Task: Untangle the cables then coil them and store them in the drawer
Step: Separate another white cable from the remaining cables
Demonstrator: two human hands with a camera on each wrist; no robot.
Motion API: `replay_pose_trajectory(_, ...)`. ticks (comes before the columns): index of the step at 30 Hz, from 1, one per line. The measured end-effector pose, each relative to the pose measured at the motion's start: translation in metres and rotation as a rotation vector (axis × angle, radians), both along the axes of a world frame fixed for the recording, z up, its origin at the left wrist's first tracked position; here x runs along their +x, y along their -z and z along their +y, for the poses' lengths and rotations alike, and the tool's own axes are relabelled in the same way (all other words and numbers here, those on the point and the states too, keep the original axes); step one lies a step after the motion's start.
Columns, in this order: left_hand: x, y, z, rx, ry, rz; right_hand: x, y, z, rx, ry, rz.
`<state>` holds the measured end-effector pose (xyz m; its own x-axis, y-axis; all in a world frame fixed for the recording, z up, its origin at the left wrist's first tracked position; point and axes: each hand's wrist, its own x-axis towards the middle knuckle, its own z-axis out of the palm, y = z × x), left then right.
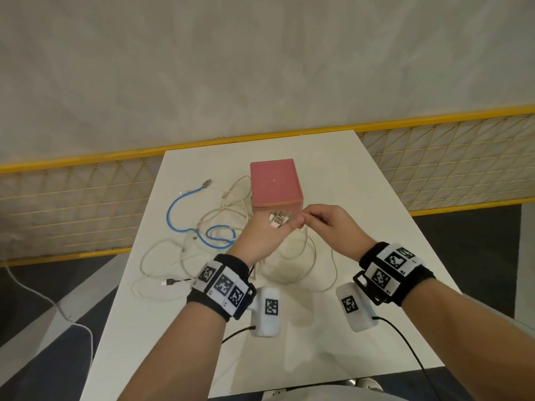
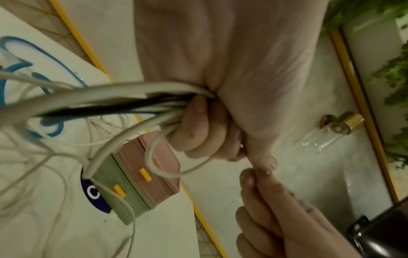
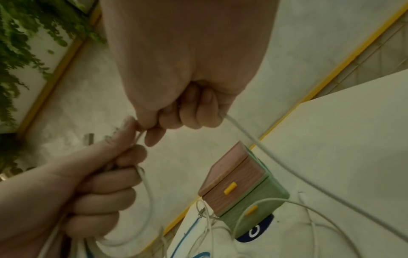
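Note:
A small drawer box, pink on top and green below with yellow handles, stands mid-table; both its drawers look closed. White cables lie tangled in front of it, with a blue cable and a black USB lead to the left. My left hand is raised before the box and grips a bundle of white and black cables, plugs sticking out above its fingers. My right hand meets the left thumb and grips one white cable, which trails down to the table.
The white table is narrow, with its left and right edges close by. A yellow mesh fence runs behind it. Another white cable lies on the floor at left. A small glass bottle shows in the left wrist view.

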<state>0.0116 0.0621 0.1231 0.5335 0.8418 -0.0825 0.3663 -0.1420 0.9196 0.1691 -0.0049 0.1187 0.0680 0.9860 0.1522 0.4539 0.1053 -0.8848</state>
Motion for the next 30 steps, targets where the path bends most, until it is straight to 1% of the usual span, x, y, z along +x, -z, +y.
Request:
replay_pose_trajectory(2,-0.003,-0.002,0.006,-0.032,-0.216,-0.044,0.007,0.008,0.000,-0.026,0.010,-0.022)
replay_pose_trajectory(4,-0.014,-0.005,0.019,-0.075,-0.461,-0.143,0.015,0.016,-0.002,-0.071,0.047,-0.033)
replay_pose_trajectory(5,-0.020,-0.005,0.026,-0.073,-0.536,-0.193,0.018,0.018,-0.004,-0.079,0.050,-0.043)
replay_pose_trajectory(6,-0.025,-0.004,0.032,-0.036,-0.580,-0.201,0.018,0.019,-0.005,-0.086,0.047,-0.058)
replay_pose_trajectory(7,-0.028,-0.002,0.035,0.011,-0.588,-0.177,0.018,0.019,-0.006,-0.089,0.043,-0.072)
replay_pose_trajectory(9,-0.027,0.003,0.037,0.116,-0.538,-0.155,0.015,0.019,-0.004,-0.084,0.039,-0.088)
replay_pose_trajectory(11,-0.018,0.005,0.024,0.190,-0.351,-0.124,0.009,0.017,0.000,-0.074,0.037,-0.102)
replay_pose_trajectory(13,-0.006,0.012,0.010,0.200,-0.179,-0.066,0.003,0.014,0.004,-0.056,0.017,-0.127)
replay_pose_trajectory(14,0.000,0.015,0.004,0.196,-0.139,-0.049,0.000,0.012,0.005,-0.045,0.001,-0.141)
replay_pose_trajectory(15,0.003,0.016,0.000,0.190,-0.136,-0.046,-0.001,0.010,0.006,-0.039,-0.016,-0.153)
replay_pose_trajectory(17,0.001,0.009,0.000,0.141,-0.187,-0.102,0.000,0.009,0.006,-0.040,-0.034,-0.164)
replay_pose_trajectory(20,-0.014,-0.004,0.020,0.036,-0.446,-0.260,0.011,0.011,0.001,-0.047,-0.012,-0.145)
replay_pose_trajectory(21,-0.021,-0.008,0.028,0.035,-0.520,-0.288,0.015,0.012,0.000,-0.051,-0.005,-0.147)
replay_pose_trajectory(22,-0.026,-0.010,0.035,0.062,-0.570,-0.282,0.017,0.011,-0.002,-0.057,-0.005,-0.156)
replay_pose_trajectory(24,-0.029,-0.010,0.041,0.146,-0.581,-0.222,0.017,0.009,0.000,-0.053,0.001,-0.182)
replay_pose_trajectory(25,-0.028,-0.011,0.039,0.186,-0.536,-0.201,0.016,0.009,0.002,-0.043,0.012,-0.190)
replay_pose_trajectory(27,-0.021,-0.013,0.026,0.237,-0.350,-0.148,0.010,0.006,0.008,-0.015,0.017,-0.195)
replay_pose_trajectory(29,-0.009,-0.009,0.013,0.221,-0.146,-0.068,0.004,0.006,0.014,0.017,-0.018,-0.194)
replay_pose_trajectory(30,-0.005,-0.008,0.008,0.205,-0.096,-0.046,0.002,0.005,0.016,0.023,-0.032,-0.205)
